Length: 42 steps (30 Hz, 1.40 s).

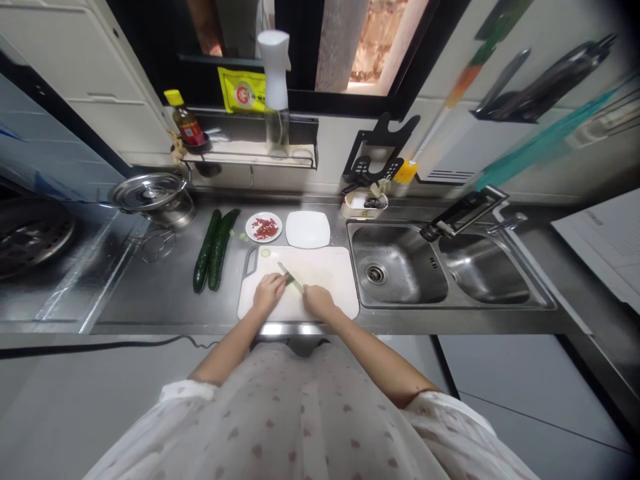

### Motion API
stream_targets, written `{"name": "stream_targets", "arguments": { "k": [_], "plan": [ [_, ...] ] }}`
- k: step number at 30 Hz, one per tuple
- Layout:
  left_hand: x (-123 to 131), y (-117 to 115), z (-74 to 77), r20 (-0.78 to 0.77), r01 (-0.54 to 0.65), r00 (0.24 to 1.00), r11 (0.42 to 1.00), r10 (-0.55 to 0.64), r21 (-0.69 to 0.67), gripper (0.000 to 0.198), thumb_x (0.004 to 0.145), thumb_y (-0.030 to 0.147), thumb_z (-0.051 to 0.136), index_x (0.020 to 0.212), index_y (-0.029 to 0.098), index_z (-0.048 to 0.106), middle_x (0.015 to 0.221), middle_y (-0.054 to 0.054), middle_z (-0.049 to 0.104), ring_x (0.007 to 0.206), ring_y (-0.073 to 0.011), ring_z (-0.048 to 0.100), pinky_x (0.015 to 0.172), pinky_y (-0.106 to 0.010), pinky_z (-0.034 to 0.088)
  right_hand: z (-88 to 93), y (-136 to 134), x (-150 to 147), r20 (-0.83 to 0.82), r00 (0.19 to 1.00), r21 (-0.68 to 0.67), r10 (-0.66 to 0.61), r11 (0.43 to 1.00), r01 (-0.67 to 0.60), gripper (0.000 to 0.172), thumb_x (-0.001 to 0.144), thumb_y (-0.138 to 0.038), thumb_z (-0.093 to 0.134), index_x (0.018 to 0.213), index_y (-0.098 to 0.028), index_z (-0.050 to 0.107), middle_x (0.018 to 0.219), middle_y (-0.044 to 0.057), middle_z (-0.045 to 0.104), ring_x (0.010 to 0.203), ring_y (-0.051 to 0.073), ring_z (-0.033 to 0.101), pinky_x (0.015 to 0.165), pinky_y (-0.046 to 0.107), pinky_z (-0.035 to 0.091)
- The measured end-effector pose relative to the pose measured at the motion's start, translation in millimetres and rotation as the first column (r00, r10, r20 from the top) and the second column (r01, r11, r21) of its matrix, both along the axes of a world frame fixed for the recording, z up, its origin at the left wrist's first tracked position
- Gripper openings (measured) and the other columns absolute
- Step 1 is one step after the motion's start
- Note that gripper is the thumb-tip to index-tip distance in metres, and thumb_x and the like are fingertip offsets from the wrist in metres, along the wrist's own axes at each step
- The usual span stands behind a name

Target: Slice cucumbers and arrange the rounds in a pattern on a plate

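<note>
A white cutting board (pixel 330 267) lies on the steel counter in front of me. My right hand (pixel 319 301) is wrapped round the handle of a kitchen knife (pixel 287 271), whose blade points up and to the left across the board. Beside the blade, my left hand (pixel 270 292) has its fingers pressed together on a dark green piece of cucumber (pixel 289 278), mostly hidden by fingers and blade. One pale cucumber slice (pixel 266 253) rests near the board's upper left corner. Two whole cucumbers (pixel 216 250) lie side by side left of the board.
Behind the board stand a small plate (pixel 249 228) of chopped red bits and a white square plate (pixel 308 230). A double sink (pixel 400 267) with a black tap (pixel 465 212) is on the right. A lidded steel pot (pixel 170 207) sits at the back left.
</note>
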<state>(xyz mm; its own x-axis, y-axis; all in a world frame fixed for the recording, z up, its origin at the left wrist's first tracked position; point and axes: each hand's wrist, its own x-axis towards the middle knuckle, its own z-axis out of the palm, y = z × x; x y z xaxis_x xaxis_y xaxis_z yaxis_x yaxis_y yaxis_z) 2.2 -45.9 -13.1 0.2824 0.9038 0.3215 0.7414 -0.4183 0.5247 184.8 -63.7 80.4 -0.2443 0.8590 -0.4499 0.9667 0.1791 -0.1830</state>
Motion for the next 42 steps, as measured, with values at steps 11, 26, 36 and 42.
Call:
{"name": "stream_targets", "arguments": {
  "k": [11,26,36,42],
  "plan": [
    [0.6,-0.5,-0.8,0.004,-0.006,1.0,1.0,0.006,0.004,0.029,0.094,0.027,0.046,0.113,0.022,0.067,0.097,-0.006,0.065,0.089,-0.0172,0.055,0.081,-0.03,0.046,2.1,-1.9,1.3,0.019,1.0,-0.01,0.007,1.0,-0.007,0.033,0.092,-0.013,0.034,0.112,-0.013,0.06,0.102,0.015,0.068,0.099,0.021,0.063,0.082,0.03,0.047],
    [-0.1,1.4,-1.1,-0.004,0.002,1.0,1.0,-0.002,0.0,0.028,0.093,0.027,0.047,0.112,0.023,0.067,0.096,-0.006,0.065,0.089,-0.0175,0.055,0.081,-0.031,0.046,-8.4,3.8,-4.6,-0.013,1.0,0.03,0.014,0.999,-0.014,0.033,0.094,-0.013,0.032,0.11,-0.012,0.061,0.101,0.015,0.068,0.099,0.021,0.064,0.082,0.029,0.047],
    [0.4,1.2,-2.0,0.011,-0.007,1.0,1.0,0.007,-0.004,0.028,0.093,0.026,0.047,0.112,0.023,0.067,0.096,-0.006,0.065,0.088,-0.0173,0.055,0.08,-0.031,0.047,-4.4,-5.5,2.9,0.038,0.999,0.001,0.011,1.0,-0.011,0.031,0.091,-0.011,0.035,0.11,-0.013,0.06,0.1,0.014,0.068,0.096,0.021,0.064,0.079,0.03,0.047],
    [0.3,1.6,-1.9,0.015,-0.006,1.0,1.0,0.006,-0.003,0.028,0.093,0.025,0.047,0.112,0.023,0.067,0.095,-0.006,0.065,0.089,-0.0175,0.056,0.08,-0.031,0.047,-8.0,-1.5,-0.4,0.034,0.999,-0.006,0.005,1.0,-0.005,0.033,0.093,-0.012,0.033,0.11,-0.013,0.061,0.1,0.015,0.068,0.097,0.021,0.064,0.08,0.03,0.048]
  ]
}}
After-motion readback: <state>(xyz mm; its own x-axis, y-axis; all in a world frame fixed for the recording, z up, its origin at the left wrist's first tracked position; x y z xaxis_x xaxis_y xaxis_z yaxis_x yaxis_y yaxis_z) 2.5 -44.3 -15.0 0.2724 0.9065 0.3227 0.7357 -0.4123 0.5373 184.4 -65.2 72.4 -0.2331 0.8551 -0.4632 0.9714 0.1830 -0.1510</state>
